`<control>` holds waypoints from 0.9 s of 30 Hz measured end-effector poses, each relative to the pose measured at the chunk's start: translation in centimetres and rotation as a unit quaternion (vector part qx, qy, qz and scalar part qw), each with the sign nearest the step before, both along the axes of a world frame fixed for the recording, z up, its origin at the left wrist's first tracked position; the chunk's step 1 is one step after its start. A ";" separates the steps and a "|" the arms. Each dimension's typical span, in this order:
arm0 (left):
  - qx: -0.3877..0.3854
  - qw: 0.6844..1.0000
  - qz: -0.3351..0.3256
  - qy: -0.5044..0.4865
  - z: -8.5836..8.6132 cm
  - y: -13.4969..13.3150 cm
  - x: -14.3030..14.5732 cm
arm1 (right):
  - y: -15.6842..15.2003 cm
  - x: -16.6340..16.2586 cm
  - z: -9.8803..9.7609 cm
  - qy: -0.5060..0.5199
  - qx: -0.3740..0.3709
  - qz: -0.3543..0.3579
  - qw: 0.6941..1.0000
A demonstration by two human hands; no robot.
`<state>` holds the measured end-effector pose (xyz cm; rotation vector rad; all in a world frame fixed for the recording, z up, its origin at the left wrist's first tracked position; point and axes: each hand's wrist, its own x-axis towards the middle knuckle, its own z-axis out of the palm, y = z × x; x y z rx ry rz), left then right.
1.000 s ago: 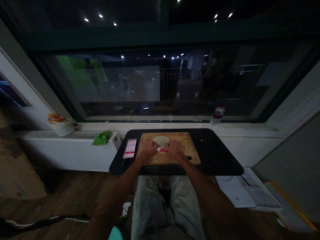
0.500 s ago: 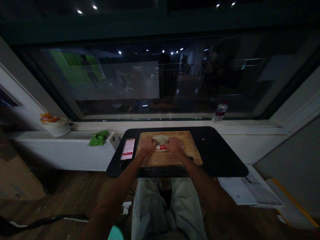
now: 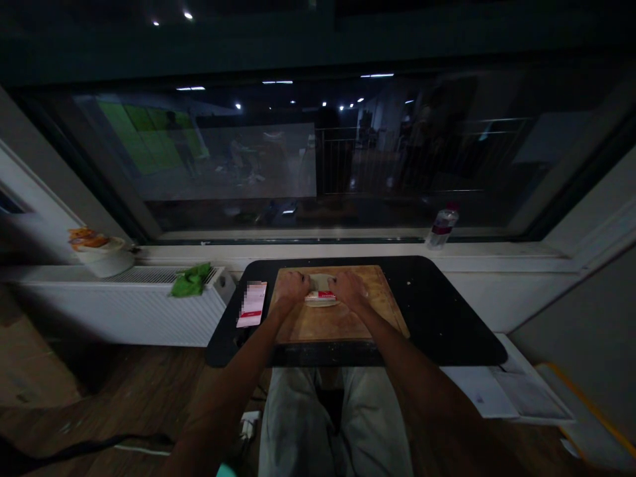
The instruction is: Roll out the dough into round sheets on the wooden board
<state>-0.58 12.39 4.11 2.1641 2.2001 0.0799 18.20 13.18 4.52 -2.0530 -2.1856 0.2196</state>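
Observation:
A pale round sheet of dough (image 3: 322, 304) lies flat on a wooden cutting board (image 3: 328, 328). Across it rests a cylinder with a red-and-white label (image 3: 320, 295), which looks like a bottle; both its ends are mostly covered by my hands. My left hand (image 3: 293, 287) is closed over its left part, fingers curled. My right hand (image 3: 349, 289) grips the right part in the same way. Dough shows both beyond the cylinder and on my side of it.
The board sits on a black table (image 3: 437, 318). A phone (image 3: 252, 305) lies at its left. On the sill stands a water bottle (image 3: 442, 227). A green cloth (image 3: 191, 279) and a white tub (image 3: 106, 257) rest on the radiator (image 3: 144, 305). Papers (image 3: 481, 391) lie lower right.
The cylinder has rolled slightly away from me, its label turning, and more dough shows on my side. Both hands keep their grip. The view has shifted a little.

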 end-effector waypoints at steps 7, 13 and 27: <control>0.032 0.999 0.040 -0.008 0.2 1.4 0.1 | 1.2 -0.2 0.3 0.008 0.005 0.008 1.000; 0.046 0.997 0.055 -0.023 -0.1 3.1 -0.3 | 2.6 -0.3 0.5 0.009 0.004 0.013 1.000; 0.004 0.999 0.029 -0.026 -0.4 5.5 -0.8 | 4.8 -0.5 0.0 -0.003 -0.001 0.024 1.000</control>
